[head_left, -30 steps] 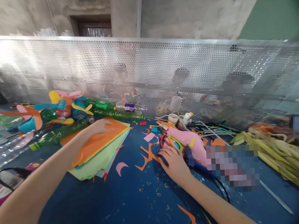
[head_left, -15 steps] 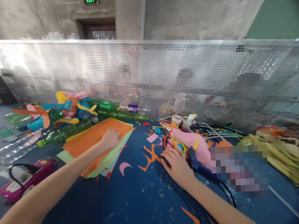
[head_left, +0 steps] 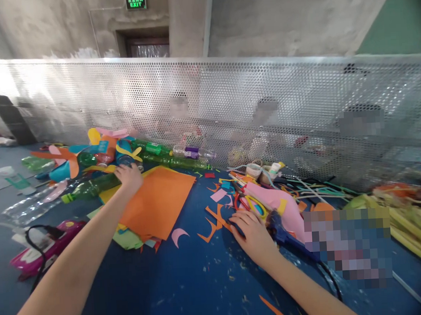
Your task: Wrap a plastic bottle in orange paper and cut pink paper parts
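Observation:
My left hand [head_left: 129,176] reaches past the stack's upper left edge, beside a green plastic bottle [head_left: 92,187]. Its fingers are apart, and nothing shows held in them; whether they touch the bottle I cannot tell. Under the wrist lies a stack of coloured paper, with an orange sheet [head_left: 163,197] on top and green and yellow sheets poking out. My right hand [head_left: 249,233] rests on the blue table with fingers loosely spread. Just beyond its fingers are yellow-handled scissors [head_left: 257,206]. A blue glue gun [head_left: 288,240] lies right of it, next to a pink sheet [head_left: 276,198].
Orange paper scraps [head_left: 217,216] and a pink crescent [head_left: 179,235] lie between my hands. Bottles with paper petals [head_left: 104,146] crowd the back left. A magenta power strip [head_left: 48,250] sits at the left. A perforated metal panel [head_left: 222,105] borders the back; corn husks [head_left: 404,222] lie right.
My left hand has moved left and away from me, off the middle of the paper stack. The top orange sheet has shifted right and turned. My right hand stays by the scissors.

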